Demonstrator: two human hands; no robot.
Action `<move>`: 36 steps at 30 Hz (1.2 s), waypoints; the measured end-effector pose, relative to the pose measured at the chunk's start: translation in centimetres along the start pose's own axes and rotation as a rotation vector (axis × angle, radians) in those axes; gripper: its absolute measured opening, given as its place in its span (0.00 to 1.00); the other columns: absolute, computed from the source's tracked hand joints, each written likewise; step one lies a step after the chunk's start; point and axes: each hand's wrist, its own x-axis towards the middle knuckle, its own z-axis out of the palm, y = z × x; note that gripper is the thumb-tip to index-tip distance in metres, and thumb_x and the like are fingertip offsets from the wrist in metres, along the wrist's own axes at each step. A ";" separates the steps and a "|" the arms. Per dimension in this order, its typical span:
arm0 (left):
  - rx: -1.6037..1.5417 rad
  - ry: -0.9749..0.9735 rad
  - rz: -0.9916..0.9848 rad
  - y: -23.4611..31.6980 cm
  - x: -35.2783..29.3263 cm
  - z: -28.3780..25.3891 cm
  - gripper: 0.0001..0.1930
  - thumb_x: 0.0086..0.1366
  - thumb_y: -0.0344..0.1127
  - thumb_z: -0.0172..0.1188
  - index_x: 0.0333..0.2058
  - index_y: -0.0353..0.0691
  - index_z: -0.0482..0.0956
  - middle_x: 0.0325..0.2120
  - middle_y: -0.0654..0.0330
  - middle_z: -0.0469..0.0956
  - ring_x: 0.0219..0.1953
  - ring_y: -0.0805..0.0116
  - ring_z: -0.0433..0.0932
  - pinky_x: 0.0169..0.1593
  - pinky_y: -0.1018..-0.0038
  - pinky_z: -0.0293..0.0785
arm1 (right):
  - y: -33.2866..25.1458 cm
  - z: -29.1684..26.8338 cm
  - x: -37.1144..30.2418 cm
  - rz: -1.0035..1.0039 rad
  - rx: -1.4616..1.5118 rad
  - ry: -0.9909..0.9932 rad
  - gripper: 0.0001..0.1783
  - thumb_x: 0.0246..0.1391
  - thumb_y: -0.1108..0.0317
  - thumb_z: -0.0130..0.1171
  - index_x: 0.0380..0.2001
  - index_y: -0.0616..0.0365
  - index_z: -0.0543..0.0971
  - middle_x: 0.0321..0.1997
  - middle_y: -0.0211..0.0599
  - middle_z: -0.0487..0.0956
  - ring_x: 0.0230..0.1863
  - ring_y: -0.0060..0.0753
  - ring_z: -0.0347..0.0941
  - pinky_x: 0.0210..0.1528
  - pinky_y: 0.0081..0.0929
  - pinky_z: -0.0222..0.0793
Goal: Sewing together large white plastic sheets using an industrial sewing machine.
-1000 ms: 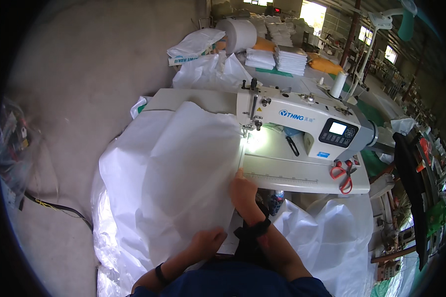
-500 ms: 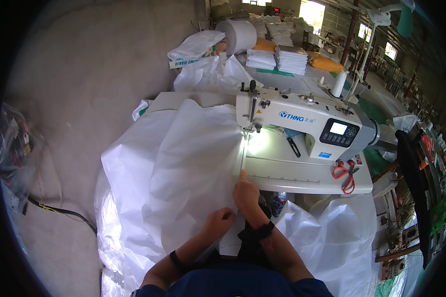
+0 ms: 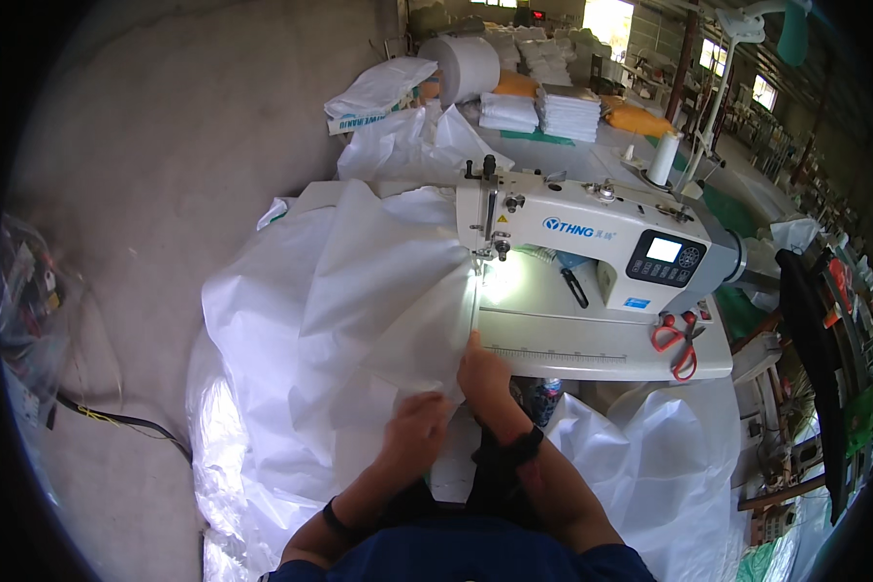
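Observation:
A large white sheet (image 3: 301, 291), like woven plastic cloth, drapes over the left of the sewing table and down its near side. Its right edge runs under the needle area of a white sewing machine (image 3: 567, 228), where a lamp glows. My right hand (image 3: 483, 376) is closed on that edge at the table's front, index finger pointing along it toward the needle. Just left and nearer to me, my left hand (image 3: 417, 427) is closed on the sheet, which puckers at its fingers. The fingertips of both hands are partly hidden.
Red-handled scissors (image 3: 679, 344) and a black thread snipper (image 3: 574, 288) lie on the machine table (image 3: 553, 335). A white thread cone (image 3: 663, 158) stands behind. More white sheeting (image 3: 640, 456) hangs at the near right. Stacked white bundles (image 3: 567, 112) and a big roll (image 3: 461, 70) sit farther back.
My left hand has moved slightly forward and turned, its fingers now on the sheet. The sheet shows new folds, and its far corner has shifted. The right hand stays nearly in place.

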 end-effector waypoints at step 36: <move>0.363 0.146 -0.298 -18.6 8.5 -10.1 0.18 0.58 0.50 0.56 0.45 0.50 0.77 0.50 0.57 0.70 0.55 0.55 0.65 0.58 0.42 0.50 | 2.1 6.1 -8.4 0.249 0.960 -0.605 0.23 0.60 0.53 0.46 0.43 0.64 0.72 0.33 0.38 0.77 0.31 0.31 0.75 0.29 0.27 0.73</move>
